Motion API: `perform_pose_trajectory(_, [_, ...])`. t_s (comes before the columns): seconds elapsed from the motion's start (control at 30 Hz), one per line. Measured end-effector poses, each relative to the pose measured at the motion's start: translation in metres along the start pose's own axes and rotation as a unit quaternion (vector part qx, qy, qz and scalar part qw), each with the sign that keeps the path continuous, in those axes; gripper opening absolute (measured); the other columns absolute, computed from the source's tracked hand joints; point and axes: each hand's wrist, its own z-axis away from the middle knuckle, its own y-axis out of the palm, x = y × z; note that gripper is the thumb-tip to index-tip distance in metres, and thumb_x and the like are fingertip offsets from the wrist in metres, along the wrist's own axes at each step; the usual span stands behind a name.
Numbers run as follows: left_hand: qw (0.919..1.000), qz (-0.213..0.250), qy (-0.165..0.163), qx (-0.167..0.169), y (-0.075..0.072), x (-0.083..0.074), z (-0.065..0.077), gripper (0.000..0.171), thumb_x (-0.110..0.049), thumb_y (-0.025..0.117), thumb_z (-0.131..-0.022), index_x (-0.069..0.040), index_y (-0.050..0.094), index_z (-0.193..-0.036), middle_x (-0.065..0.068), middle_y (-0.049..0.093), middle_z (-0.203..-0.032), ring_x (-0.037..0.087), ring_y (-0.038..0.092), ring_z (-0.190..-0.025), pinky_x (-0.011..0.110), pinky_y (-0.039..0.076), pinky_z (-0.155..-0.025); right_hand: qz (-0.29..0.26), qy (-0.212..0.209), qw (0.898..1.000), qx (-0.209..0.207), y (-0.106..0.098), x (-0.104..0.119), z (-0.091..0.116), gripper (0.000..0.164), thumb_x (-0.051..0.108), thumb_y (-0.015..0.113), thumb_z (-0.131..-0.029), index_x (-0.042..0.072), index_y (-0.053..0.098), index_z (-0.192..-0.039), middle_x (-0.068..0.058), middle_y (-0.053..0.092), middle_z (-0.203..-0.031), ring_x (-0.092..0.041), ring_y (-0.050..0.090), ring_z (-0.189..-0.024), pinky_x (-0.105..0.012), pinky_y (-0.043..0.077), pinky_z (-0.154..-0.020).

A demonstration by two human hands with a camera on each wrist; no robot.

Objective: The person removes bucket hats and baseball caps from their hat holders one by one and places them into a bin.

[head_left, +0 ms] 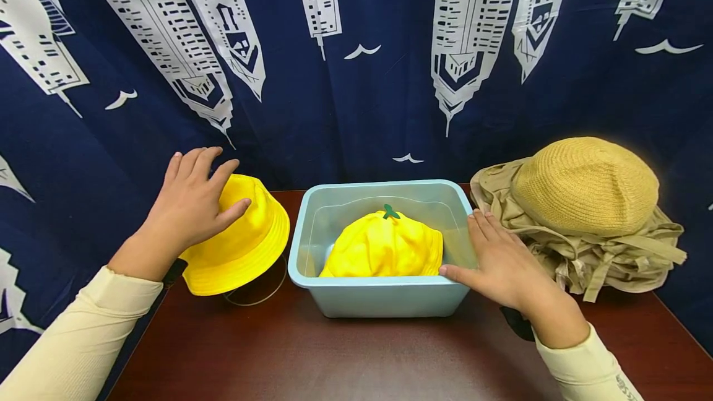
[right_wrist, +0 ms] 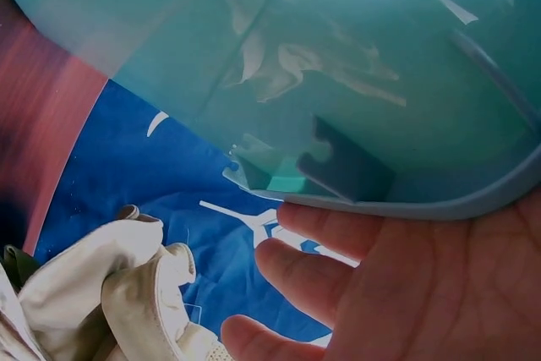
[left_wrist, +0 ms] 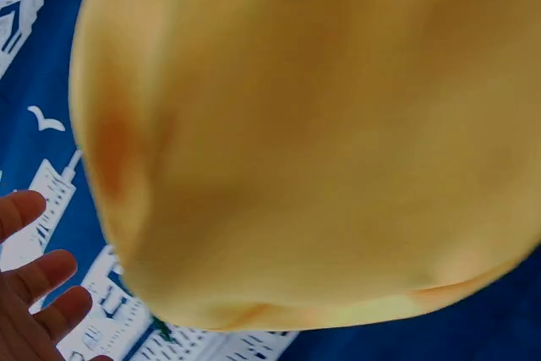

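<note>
My left hand hovers at the upper left side of a yellow bucket hat, its fingers straight and spread. In the left wrist view the hat fills most of the picture, and the fingertips show apart from it at the lower left. Flat against the right side of a light blue plastic bin rests my right hand, thumb at the front rim. From the right wrist view, straight fingers lie along the outside of its rim. Inside the bin sits another yellow hat with a green leaf on top.
A knitted straw-coloured hat lies on a pile of crumpled beige hats right of the bin. A thin wire ring shows under the left hat. Behind the brown table hangs a dark blue printed curtain.
</note>
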Motion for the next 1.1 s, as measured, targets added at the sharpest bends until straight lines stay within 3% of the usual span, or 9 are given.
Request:
perform_pose_trajectory(0.27, [0.9978,0.022,-0.058,0.025,0.012,0.003,0.013,0.070,-0.051,0.062,-0.089,-0.003,0.051,-0.139,0.026,0.034,-0.148,0.044,0.025,-0.136,0.068,0.014,-0.109,0.003,0.000,1.000,-0.003,-0.004,-0.001,-0.001,0.111,0.074,0.051,-0.087,-0.013,0.024,-0.151,-0.032,0.020,-0.157,-0.048,0.018,-0.145,-0.065,0.020,-0.111])
perform_pose_trajectory(0.47, [0.9897,0.052,-0.101,0.086,0.019,0.005,0.023,0.076,-0.052,0.056,-0.094,-0.005,0.035,-0.151,0.030,0.025,-0.153,0.049,0.020,-0.138,0.070,0.017,-0.108,-0.009,0.000,1.000,0.001,-0.002,0.000,0.000,0.112,0.074,0.051,-0.087,-0.012,0.023,-0.151,-0.032,0.019,-0.158,-0.048,0.018,-0.145,-0.065,0.019,-0.111])
perform_pose_trajectory(0.57, [0.9892,0.057,-0.097,0.093,0.024,0.004,0.024,0.078,-0.051,0.056,-0.095,-0.005,0.031,-0.153,0.031,0.021,-0.154,0.050,0.018,-0.139,0.068,0.018,-0.109,-0.007,0.000,1.000,0.002,-0.002,0.000,0.000,0.111,0.073,0.052,-0.087,-0.013,0.023,-0.151,-0.032,0.019,-0.157,-0.048,0.018,-0.145,-0.065,0.020,-0.111])
perform_pose_trajectory(0.73, [0.9956,0.037,-0.064,0.056,0.031,0.001,0.018,0.075,-0.050,0.059,-0.093,-0.007,0.038,-0.151,0.028,0.025,-0.153,0.048,0.023,-0.137,0.066,0.027,-0.107,-0.008,0.001,1.000,0.001,-0.002,-0.002,0.000,0.111,0.073,0.052,-0.087,-0.013,0.022,-0.151,-0.032,0.017,-0.158,-0.049,0.019,-0.145,-0.066,0.020,-0.111])
perform_pose_trajectory(0.97, [0.9956,0.011,-0.059,0.072,0.038,0.000,0.018,0.074,-0.054,0.055,-0.094,-0.008,0.039,-0.150,0.025,0.037,-0.142,0.045,0.033,-0.123,0.062,0.039,-0.093,-0.009,-0.003,1.000,-0.001,0.001,0.000,-0.001,0.111,0.072,0.053,-0.087,-0.013,0.023,-0.151,-0.033,0.019,-0.157,-0.049,0.020,-0.144,-0.066,0.021,-0.111])
perform_pose_trajectory(1.1, [0.9969,0.004,-0.053,0.058,0.042,0.002,0.016,0.069,-0.053,0.054,-0.095,-0.008,0.043,-0.146,0.025,0.041,-0.133,0.044,0.036,-0.116,0.059,0.040,-0.086,-0.009,-0.003,1.000,-0.003,0.001,0.000,-0.001,0.110,0.072,0.053,-0.087,-0.013,0.023,-0.151,-0.033,0.019,-0.157,-0.049,0.021,-0.144,-0.066,0.021,-0.111])
